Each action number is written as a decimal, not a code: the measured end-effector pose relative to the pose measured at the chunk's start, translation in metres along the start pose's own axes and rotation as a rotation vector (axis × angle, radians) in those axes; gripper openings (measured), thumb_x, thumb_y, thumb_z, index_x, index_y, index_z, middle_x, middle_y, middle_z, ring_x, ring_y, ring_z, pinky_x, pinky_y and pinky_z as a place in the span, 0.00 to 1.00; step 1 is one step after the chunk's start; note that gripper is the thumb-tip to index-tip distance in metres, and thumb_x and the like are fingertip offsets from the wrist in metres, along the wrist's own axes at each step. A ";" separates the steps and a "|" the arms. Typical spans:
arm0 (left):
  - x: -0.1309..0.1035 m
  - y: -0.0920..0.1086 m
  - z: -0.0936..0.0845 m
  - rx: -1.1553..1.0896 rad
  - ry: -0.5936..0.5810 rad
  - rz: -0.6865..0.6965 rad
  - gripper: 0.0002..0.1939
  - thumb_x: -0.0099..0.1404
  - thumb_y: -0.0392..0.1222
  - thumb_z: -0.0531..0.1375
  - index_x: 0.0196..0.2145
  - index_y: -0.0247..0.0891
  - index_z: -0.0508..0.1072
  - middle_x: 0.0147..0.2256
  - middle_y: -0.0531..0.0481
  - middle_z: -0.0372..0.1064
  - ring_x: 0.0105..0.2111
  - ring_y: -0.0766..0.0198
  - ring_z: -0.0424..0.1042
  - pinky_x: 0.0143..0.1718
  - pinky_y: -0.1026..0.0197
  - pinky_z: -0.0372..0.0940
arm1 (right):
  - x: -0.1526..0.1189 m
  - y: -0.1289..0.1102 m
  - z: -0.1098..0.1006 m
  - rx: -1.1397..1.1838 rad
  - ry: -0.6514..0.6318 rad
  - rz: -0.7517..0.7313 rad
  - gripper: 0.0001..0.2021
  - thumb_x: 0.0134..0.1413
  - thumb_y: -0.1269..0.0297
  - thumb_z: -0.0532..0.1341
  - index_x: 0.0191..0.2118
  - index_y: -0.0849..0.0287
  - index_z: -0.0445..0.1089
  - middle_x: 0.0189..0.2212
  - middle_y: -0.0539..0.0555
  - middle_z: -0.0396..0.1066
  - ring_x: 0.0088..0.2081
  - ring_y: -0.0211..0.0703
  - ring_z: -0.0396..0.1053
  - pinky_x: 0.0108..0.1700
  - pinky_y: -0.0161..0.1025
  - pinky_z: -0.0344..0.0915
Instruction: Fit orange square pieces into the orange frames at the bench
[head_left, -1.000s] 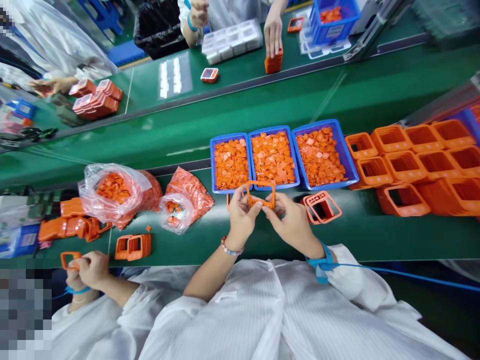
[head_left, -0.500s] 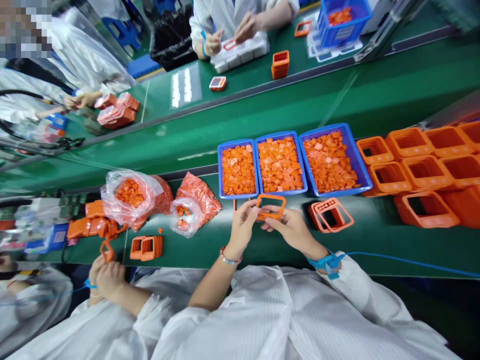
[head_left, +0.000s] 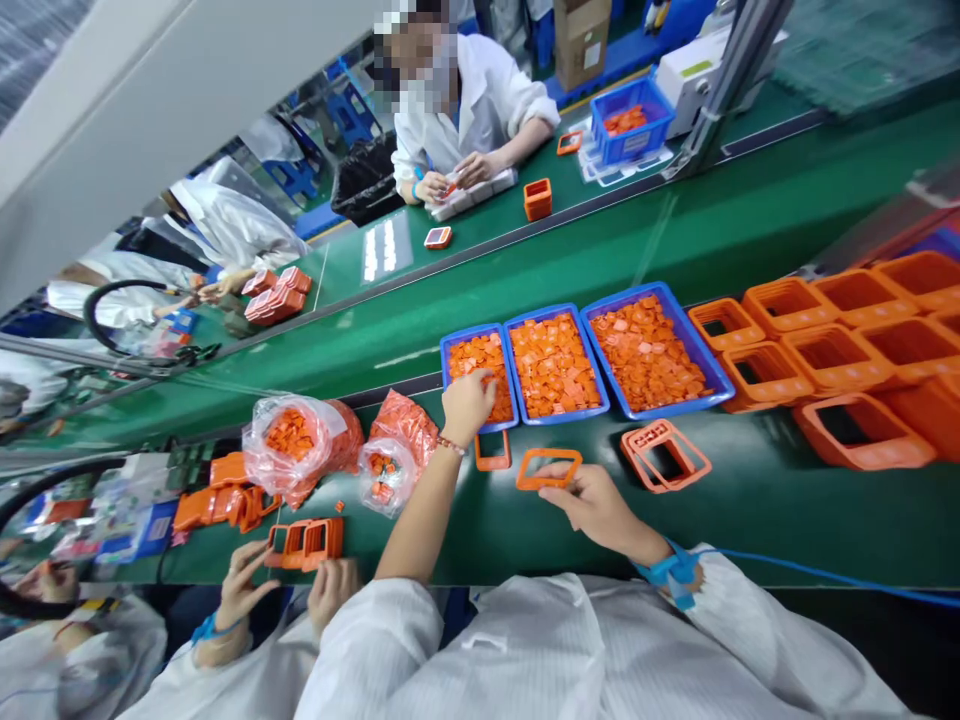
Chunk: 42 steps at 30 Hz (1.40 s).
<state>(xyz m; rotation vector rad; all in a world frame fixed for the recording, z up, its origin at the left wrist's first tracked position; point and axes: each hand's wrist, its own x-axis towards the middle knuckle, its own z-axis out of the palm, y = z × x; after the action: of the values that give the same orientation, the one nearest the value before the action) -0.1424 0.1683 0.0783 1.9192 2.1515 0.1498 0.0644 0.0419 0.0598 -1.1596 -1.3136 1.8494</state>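
Currently, an orange frame (head_left: pixel 553 453) is pinched by its near right corner in the right hand (head_left: pixel 581 493), between the middle tray (head_left: pixel 566 416) and the near edge of the bench (head_left: pixel 750 520). The left hand (head_left: pixel 469 405) is placed over the left tray's (head_left: pixel 472 332) near left corner, at loose chips (head_left: pixel 474 352); whether one is gripped cannot be told. Chips could be spilled over the rim if several were caught together. The orange frame, being supported at one corner, could be twisted or dropped. A second frame (head_left: pixel 493 464), just beside the left wrist, could be knocked.

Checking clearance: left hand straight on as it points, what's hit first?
The left hand would likely meet orange pieces in the leftmost of three blue trays; depth is unclear, it may be touching them.
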 end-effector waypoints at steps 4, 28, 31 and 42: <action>0.011 0.011 0.006 0.098 -0.066 -0.014 0.14 0.67 0.45 0.59 0.47 0.43 0.78 0.41 0.40 0.78 0.44 0.49 0.77 0.45 0.53 0.68 | -0.004 0.000 -0.005 -0.044 0.033 -0.035 0.16 0.56 0.55 0.62 0.40 0.64 0.79 0.15 0.49 0.69 0.13 0.34 0.61 0.18 0.32 0.52; -0.069 0.025 -0.029 -0.604 0.094 0.286 0.14 0.66 0.49 0.62 0.41 0.39 0.82 0.19 0.56 0.66 0.17 0.70 0.57 0.22 0.65 0.56 | 0.012 -0.039 -0.055 -0.023 0.243 -0.110 0.17 0.51 0.51 0.66 0.38 0.62 0.78 0.22 0.52 0.74 0.20 0.38 0.67 0.24 0.36 0.67; -0.084 0.040 -0.031 -0.609 0.088 0.384 0.11 0.68 0.46 0.61 0.40 0.40 0.82 0.23 0.52 0.72 0.21 0.69 0.63 0.26 0.65 0.60 | 0.014 -0.042 -0.047 -0.028 0.213 -0.119 0.18 0.52 0.51 0.66 0.38 0.62 0.78 0.24 0.53 0.75 0.20 0.38 0.68 0.24 0.36 0.67; -0.095 0.043 -0.022 -0.551 0.073 0.551 0.07 0.67 0.38 0.62 0.36 0.40 0.81 0.36 0.46 0.77 0.35 0.63 0.77 0.39 0.61 0.71 | 0.013 -0.042 -0.037 -0.037 0.206 -0.156 0.17 0.54 0.51 0.64 0.37 0.61 0.78 0.28 0.54 0.77 0.23 0.37 0.68 0.27 0.36 0.69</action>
<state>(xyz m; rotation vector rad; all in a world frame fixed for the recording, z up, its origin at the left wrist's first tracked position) -0.0971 0.0820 0.1212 2.0976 1.3495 0.8249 0.0905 0.0828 0.0902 -1.1958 -1.2865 1.5579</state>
